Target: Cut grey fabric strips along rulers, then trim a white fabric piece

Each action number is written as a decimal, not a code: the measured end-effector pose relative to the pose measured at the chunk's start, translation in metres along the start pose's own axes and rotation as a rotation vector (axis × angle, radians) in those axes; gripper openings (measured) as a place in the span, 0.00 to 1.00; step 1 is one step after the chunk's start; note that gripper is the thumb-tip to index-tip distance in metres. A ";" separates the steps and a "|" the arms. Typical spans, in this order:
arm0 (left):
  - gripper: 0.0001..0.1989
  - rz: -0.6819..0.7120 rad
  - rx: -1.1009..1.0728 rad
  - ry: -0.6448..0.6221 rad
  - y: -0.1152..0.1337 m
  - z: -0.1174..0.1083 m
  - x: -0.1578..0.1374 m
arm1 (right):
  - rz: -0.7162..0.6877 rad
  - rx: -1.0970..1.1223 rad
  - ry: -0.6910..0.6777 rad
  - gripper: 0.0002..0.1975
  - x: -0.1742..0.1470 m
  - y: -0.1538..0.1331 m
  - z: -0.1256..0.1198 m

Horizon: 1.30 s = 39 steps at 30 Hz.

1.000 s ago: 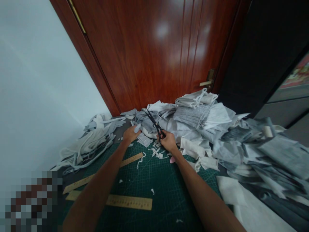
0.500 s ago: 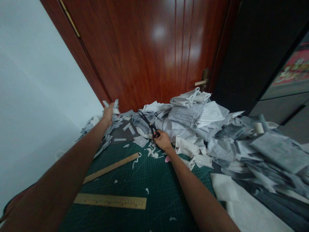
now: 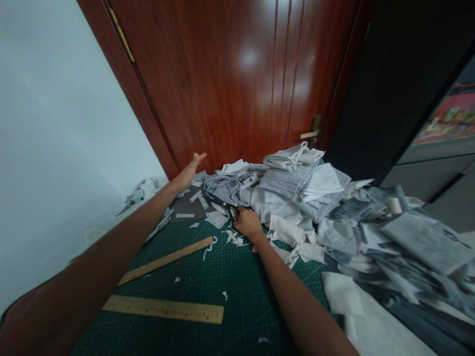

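My left hand (image 3: 190,172) is stretched out in front of the door, its fingers extended and nothing visible in it. Below it lie small grey fabric strips (image 3: 203,201) and a heap of grey and white scraps (image 3: 143,192) against the wall. In my right hand (image 3: 248,222) are black scissors (image 3: 224,203), with fingers around the handles and blades pointing left, over the edge of a pile of grey cloth (image 3: 224,188). White trimmings (image 3: 233,238) lie just below that hand.
Two wooden rulers, one slanted (image 3: 166,259) and one nearer me (image 3: 166,307), lie on a green cutting mat (image 3: 252,301). Folded grey fabric (image 3: 285,180) is stacked before the brown door (image 3: 222,89). More cloth (image 3: 426,237) spreads along the right. A white wall (image 3: 74,123) bounds the left.
My left hand has let go of the grey strips and moved right, away from the scrap heap by the wall. The scissors have swung lower and more level in my right hand.
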State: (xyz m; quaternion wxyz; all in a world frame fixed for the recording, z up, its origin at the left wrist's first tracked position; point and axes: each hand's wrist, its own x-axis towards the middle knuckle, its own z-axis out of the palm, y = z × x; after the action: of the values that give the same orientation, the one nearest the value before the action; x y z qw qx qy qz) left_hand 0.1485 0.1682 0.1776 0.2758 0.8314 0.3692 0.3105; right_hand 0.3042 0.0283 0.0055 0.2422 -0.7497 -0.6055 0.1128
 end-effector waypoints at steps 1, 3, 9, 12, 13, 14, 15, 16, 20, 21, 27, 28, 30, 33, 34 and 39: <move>0.40 0.054 0.033 0.010 -0.006 0.004 -0.017 | 0.004 -0.004 0.001 0.19 0.000 0.000 0.000; 0.37 0.139 0.087 0.007 -0.014 0.012 -0.054 | 0.015 -0.010 0.012 0.19 -0.001 -0.001 -0.001; 0.21 0.440 0.393 -0.269 -0.023 0.015 -0.156 | 0.065 0.015 0.101 0.17 -0.002 -0.002 0.000; 0.20 0.395 0.511 -0.354 -0.040 0.013 -0.190 | 0.081 0.066 0.173 0.14 -0.002 0.000 0.000; 0.22 0.366 0.540 -0.348 -0.049 0.013 -0.199 | 0.085 0.088 0.198 0.14 -0.002 0.001 0.001; 0.24 0.326 0.561 -0.317 -0.060 0.014 -0.207 | 0.090 0.112 0.222 0.15 -0.001 0.002 0.001; 0.26 0.278 0.586 -0.308 -0.072 0.015 -0.213 | 0.095 0.135 0.244 0.15 -0.001 0.004 0.001; 0.27 0.234 0.606 -0.304 -0.084 0.016 -0.218 | 0.101 0.159 0.263 0.15 -0.001 0.005 0.002; 0.28 0.152 0.619 -0.309 -0.119 0.025 -0.228 | 0.106 0.226 0.305 0.18 0.001 0.012 0.004; 0.28 0.156 0.620 -0.283 -0.123 0.027 -0.229 | 0.100 0.233 0.306 0.18 0.001 0.013 0.005; 0.24 0.150 0.551 -0.166 -0.122 0.036 -0.231 | 0.047 0.194 0.259 0.17 0.001 0.014 0.011; 0.23 0.148 0.520 -0.162 -0.121 0.036 -0.230 | 0.039 0.182 0.245 0.17 0.001 0.014 0.011; 0.21 0.140 0.436 -0.153 -0.118 0.036 -0.228 | 0.032 0.157 0.223 0.16 0.002 0.014 0.012; 0.16 0.150 0.327 -0.169 -0.115 0.037 -0.219 | 0.026 0.116 0.207 0.15 0.001 0.013 0.013; 0.14 0.163 0.308 -0.179 -0.114 0.037 -0.215 | 0.023 0.103 0.205 0.16 0.001 0.013 0.013; 0.11 0.224 0.261 -0.192 -0.107 0.048 -0.195 | 0.000 0.058 0.206 0.17 0.000 0.009 0.015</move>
State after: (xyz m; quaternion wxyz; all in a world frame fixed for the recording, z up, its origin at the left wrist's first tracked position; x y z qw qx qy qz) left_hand 0.0314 0.0657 0.0122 0.1632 0.9218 0.2833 0.2083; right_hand 0.3051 0.0299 -0.0119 0.3248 -0.7500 -0.5738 0.0528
